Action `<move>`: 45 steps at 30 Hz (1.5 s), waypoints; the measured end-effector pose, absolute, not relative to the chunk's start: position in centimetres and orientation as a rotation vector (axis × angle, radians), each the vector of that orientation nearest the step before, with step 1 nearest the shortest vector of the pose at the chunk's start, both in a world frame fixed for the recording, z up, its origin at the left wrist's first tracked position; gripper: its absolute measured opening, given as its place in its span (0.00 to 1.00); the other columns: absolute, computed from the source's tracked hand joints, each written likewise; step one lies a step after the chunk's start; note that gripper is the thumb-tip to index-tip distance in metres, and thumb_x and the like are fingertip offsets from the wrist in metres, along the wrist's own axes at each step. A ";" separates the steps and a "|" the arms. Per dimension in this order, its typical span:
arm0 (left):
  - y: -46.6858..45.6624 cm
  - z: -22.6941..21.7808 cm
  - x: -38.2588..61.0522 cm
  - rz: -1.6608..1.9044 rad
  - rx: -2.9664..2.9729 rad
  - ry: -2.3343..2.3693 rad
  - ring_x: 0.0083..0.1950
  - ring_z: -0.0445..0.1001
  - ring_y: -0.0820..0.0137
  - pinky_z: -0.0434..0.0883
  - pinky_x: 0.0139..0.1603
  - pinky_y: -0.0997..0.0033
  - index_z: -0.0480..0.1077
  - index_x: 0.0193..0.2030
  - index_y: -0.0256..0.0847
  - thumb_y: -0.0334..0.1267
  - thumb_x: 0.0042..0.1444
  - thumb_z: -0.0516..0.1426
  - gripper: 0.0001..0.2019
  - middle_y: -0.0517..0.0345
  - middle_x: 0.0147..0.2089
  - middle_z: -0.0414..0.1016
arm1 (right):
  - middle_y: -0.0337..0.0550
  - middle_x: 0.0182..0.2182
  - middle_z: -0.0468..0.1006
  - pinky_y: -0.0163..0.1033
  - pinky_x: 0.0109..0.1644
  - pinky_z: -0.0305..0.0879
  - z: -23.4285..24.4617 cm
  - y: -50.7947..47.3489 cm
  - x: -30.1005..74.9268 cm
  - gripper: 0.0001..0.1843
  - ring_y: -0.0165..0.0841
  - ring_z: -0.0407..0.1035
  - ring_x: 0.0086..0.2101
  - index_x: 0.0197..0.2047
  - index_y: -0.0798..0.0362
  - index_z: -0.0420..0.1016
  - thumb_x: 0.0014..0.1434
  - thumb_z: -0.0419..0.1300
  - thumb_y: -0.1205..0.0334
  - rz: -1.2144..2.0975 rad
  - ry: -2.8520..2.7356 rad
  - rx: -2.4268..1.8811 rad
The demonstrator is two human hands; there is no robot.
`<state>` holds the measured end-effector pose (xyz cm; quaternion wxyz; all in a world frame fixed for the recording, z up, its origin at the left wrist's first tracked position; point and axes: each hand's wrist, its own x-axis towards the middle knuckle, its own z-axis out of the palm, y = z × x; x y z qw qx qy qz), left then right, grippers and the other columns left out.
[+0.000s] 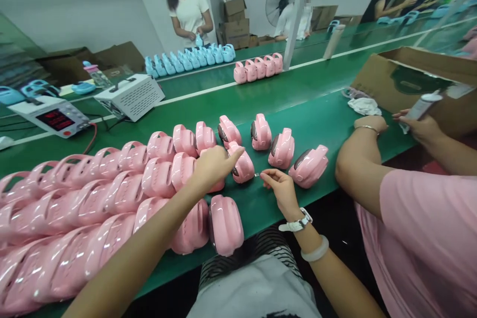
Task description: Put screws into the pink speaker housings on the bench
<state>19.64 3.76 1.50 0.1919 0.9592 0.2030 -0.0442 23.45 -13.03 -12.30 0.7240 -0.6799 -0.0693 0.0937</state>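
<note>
Green is covering the long tabletop (320, 117), and rows of shiny pink cases (158, 179) are sitting on its left side. Near the middle, the left hand (211, 165) is resting against one pink case (245, 166), its thumb reaching over the top. Its other fingers are hiding, so I cannot tell how tightly it is gripping. The right hand (282, 188) is pinching a tiny silver-tipped thing (256, 175) just beside that case. Three more cases (281, 148) are standing to the right.
</note>
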 end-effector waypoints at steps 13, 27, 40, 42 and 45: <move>2.6 0.3 17.5 -0.475 2.139 0.360 0.22 0.71 0.72 0.64 0.20 0.77 0.57 0.26 0.40 0.47 0.54 0.57 0.16 0.65 0.20 0.64 | 0.36 0.20 0.73 0.33 0.22 0.53 -10.6 -13.2 21.7 0.19 0.24 0.59 0.19 0.25 0.55 0.74 0.35 0.75 0.52 0.418 -0.010 -1.242; 3.2 1.1 20.3 -0.760 2.233 0.322 0.19 0.64 0.75 0.57 0.14 0.83 0.60 0.55 0.42 0.32 0.56 0.54 0.20 0.68 0.21 0.61 | 0.36 0.22 0.74 0.33 0.29 0.61 -10.1 -13.3 22.9 0.22 0.26 0.64 0.25 0.23 0.54 0.75 0.28 0.78 0.52 0.517 -0.025 -1.205; 3.8 0.5 20.4 -0.759 2.209 0.262 0.19 0.61 0.75 0.58 0.16 0.82 0.59 0.51 0.43 0.34 0.55 0.54 0.17 0.69 0.19 0.60 | 0.30 0.19 0.67 0.32 0.22 0.52 -11.9 -13.7 23.5 0.24 0.22 0.55 0.18 0.25 0.53 0.69 0.32 0.76 0.51 0.854 -0.054 -0.996; 3.8 0.5 20.5 -0.759 2.198 0.269 0.19 0.62 0.75 0.57 0.16 0.81 0.59 0.52 0.43 0.33 0.54 0.54 0.17 0.69 0.19 0.60 | 0.31 0.20 0.69 0.32 0.23 0.53 -11.9 -13.8 23.6 0.23 0.23 0.58 0.19 0.26 0.53 0.70 0.30 0.77 0.54 0.864 -0.035 -0.972; 3.8 0.5 20.5 -0.766 2.199 0.266 0.18 0.62 0.74 0.56 0.15 0.81 0.59 0.52 0.43 0.33 0.53 0.54 0.18 0.69 0.18 0.60 | 0.30 0.20 0.68 0.31 0.23 0.52 -12.1 -13.8 23.5 0.22 0.22 0.58 0.19 0.25 0.53 0.71 0.30 0.77 0.56 0.854 -0.006 -0.951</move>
